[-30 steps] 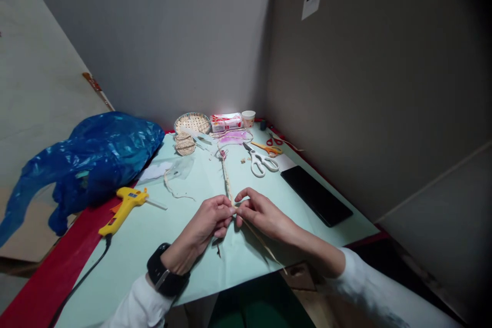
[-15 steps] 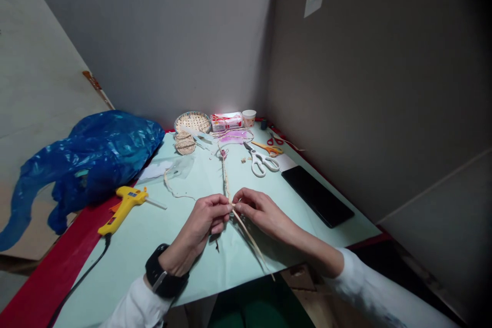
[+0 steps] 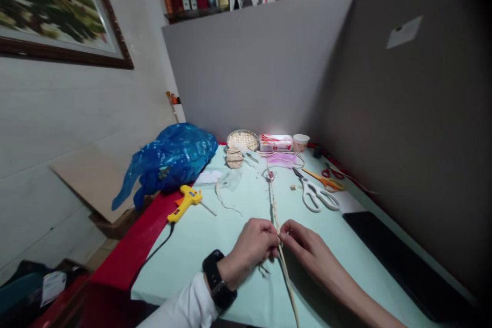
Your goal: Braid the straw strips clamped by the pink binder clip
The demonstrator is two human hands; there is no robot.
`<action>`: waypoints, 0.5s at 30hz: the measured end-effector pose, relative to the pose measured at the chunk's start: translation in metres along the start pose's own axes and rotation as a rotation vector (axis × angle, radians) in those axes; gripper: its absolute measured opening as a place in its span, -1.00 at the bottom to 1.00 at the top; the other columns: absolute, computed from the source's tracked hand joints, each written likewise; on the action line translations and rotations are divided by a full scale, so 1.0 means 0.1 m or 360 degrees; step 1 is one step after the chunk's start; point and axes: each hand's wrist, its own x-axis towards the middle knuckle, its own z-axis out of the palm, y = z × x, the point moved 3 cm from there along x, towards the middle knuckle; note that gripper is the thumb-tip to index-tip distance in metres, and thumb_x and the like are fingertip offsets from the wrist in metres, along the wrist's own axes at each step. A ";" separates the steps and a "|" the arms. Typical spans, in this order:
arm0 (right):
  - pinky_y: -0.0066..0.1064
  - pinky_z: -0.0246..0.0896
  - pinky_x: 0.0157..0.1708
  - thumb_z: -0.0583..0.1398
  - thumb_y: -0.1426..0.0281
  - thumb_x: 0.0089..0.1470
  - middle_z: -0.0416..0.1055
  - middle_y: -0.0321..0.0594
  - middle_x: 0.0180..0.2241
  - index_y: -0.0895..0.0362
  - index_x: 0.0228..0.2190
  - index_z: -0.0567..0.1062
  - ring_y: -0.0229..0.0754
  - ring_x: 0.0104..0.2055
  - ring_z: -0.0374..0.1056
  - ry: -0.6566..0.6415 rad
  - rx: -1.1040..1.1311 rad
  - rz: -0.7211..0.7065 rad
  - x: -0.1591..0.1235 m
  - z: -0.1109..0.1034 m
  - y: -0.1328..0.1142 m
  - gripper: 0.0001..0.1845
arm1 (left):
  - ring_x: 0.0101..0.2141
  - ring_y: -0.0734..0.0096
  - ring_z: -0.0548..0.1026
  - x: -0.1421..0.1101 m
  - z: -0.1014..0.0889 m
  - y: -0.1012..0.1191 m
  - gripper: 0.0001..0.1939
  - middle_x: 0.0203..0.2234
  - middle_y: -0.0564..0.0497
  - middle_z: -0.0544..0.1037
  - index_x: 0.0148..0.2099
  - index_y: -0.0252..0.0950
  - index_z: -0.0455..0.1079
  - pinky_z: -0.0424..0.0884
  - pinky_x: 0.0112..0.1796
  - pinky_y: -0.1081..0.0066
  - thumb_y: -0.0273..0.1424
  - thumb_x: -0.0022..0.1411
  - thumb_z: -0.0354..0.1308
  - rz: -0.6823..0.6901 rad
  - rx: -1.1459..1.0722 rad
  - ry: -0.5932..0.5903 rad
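Note:
A pale, thin braided cord (image 3: 274, 206) runs along the table toward me, and its far end lies near a small reddish piece (image 3: 271, 176). My left hand (image 3: 254, 242), with a black watch on the wrist, pinches the cord between thumb and fingers. Right beside it, my right hand (image 3: 305, 246) is closed on the same spot, fingertips almost touching. Below the fingers, loose pale strands (image 3: 286, 282) trail to the table's near edge. Exactly how the strands cross between the fingertips is hidden.
Left of the hands lie a yellow glue gun (image 3: 184, 204) and a blue plastic bag (image 3: 172, 159). White-handled scissors (image 3: 315, 195), orange scissors (image 3: 326, 181) and a black flat tablet-like slab (image 3: 400, 261) are at the right. A woven basket (image 3: 243, 139) and paper cup (image 3: 301, 142) stand behind.
The camera view has tilted up and turned left, so the shelf and picture now show. Both hands keep their pinch on the cord, with only slight finger movement.

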 end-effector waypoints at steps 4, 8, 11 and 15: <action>-0.34 0.05 -0.37 -0.13 0.14 0.20 0.38 -0.25 -0.50 0.09 -0.39 0.26 -0.14 -0.44 0.25 -0.0109 -0.0304 0.0015 -0.01 0.04 -0.01 -0.66 | -0.72 0.57 0.19 0.00 -0.05 -0.03 -0.88 -0.74 0.08 0.38 -0.56 -0.32 0.36 0.10 -0.64 0.51 -0.42 -0.06 0.07 0.0068 0.0227 0.0070; -0.34 0.06 -0.34 -0.14 0.17 0.21 0.41 -0.22 -0.42 0.07 -0.38 0.24 -0.13 -0.39 0.28 -0.0185 -0.0489 0.0023 -0.01 -0.01 -0.04 -0.69 | -0.55 0.43 0.35 -0.04 -0.10 0.01 -0.86 -0.64 0.04 0.46 -0.51 -0.32 0.45 0.24 -0.46 0.45 -0.40 -0.05 0.09 0.0199 0.0411 0.0146; -0.36 0.08 -0.35 -0.09 0.22 0.20 0.43 -0.19 -0.39 0.08 -0.39 0.26 -0.14 -0.36 0.29 -0.0272 -0.0536 -0.0045 0.07 -0.05 -0.06 -0.74 | -0.44 0.34 0.43 -0.07 -0.12 0.03 -0.80 -0.55 -0.01 0.54 -0.46 -0.30 0.51 0.28 -0.36 0.39 -0.41 0.01 0.04 0.0304 0.0650 0.0211; -0.35 0.11 -0.37 -0.06 0.28 0.15 0.44 -0.14 -0.42 0.10 -0.44 0.28 -0.14 -0.39 0.30 -0.0398 -0.0673 -0.0106 0.19 -0.08 -0.13 -0.77 | -0.36 0.23 0.49 -0.11 -0.09 0.07 -0.71 -0.41 -0.10 0.60 -0.36 -0.26 0.54 0.33 -0.29 0.31 -0.43 0.09 -0.03 0.0315 0.1023 0.0214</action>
